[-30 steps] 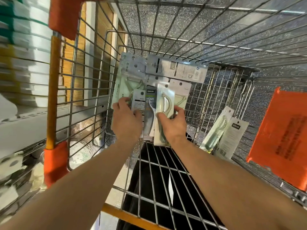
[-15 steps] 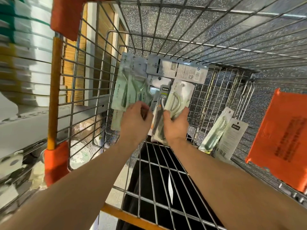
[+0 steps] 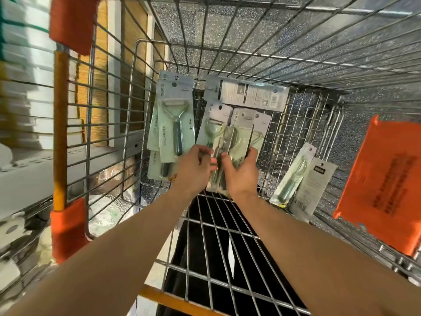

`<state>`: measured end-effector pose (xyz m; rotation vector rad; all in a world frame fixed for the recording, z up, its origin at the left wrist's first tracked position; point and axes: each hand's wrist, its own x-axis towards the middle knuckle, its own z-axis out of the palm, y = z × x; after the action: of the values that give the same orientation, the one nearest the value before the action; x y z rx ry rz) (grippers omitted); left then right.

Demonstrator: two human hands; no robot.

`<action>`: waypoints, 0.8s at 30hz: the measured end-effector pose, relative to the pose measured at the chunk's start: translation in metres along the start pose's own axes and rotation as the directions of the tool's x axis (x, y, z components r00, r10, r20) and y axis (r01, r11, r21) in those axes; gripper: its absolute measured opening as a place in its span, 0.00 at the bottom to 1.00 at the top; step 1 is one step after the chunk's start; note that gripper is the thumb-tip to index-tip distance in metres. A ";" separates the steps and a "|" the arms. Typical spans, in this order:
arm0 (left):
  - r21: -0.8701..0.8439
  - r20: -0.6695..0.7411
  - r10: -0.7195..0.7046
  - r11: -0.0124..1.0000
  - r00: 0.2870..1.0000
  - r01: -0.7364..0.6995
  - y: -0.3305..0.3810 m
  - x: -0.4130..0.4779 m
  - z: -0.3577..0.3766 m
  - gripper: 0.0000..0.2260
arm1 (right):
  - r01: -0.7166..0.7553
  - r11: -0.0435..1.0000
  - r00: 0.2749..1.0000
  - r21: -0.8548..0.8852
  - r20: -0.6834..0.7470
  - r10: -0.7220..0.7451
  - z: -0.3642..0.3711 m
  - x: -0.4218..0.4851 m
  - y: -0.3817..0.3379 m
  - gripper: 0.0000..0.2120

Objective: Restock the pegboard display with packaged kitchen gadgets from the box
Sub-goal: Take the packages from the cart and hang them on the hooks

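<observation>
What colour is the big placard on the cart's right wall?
Orange, with dark print; the placard shows best in head view.

Wire cart (image 3: 303, 124), fine mesh floor, orange corner pads (image 3: 70, 21). On mesh: peeler packs (image 3: 175, 124) stacked against far-left wall; long white pack (image 3: 250, 96) across far end; leaning packs (image 3: 293, 176) at right side, near orange placard (image 3: 387, 179).

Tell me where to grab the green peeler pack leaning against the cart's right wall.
Probably pinch the green peeler pack by its flat header at the upper end, above the bulging blister. Come from its open left side, since its right edge lies against the grey pack and the wire wall.
</observation>
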<state>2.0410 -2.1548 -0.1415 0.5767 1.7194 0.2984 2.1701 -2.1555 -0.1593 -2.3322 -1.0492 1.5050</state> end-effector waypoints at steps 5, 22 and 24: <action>0.101 -0.050 0.036 0.994 0.998 -0.030 0.001 0.004 0.000 0.08 | -0.038 0.999 0.995 0.003 -0.090 0.039 -0.008 0.005 -0.005 0.18; 0.099 -0.029 -0.020 0.995 0.999 0.023 0.076 -0.048 -0.026 0.23 | 0.028 0.963 0.998 0.266 -0.065 -0.011 -0.055 -0.073 -0.087 0.34; 0.058 -0.067 -0.028 0.998 0.997 0.032 0.088 -0.058 -0.033 0.20 | 0.052 0.966 0.997 0.255 -0.064 -0.037 -0.062 -0.083 -0.096 0.34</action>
<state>2.0359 -2.1075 -0.0418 0.5894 1.8037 0.2486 2.1589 -2.1242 -0.0221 -2.1462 -0.8310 1.4496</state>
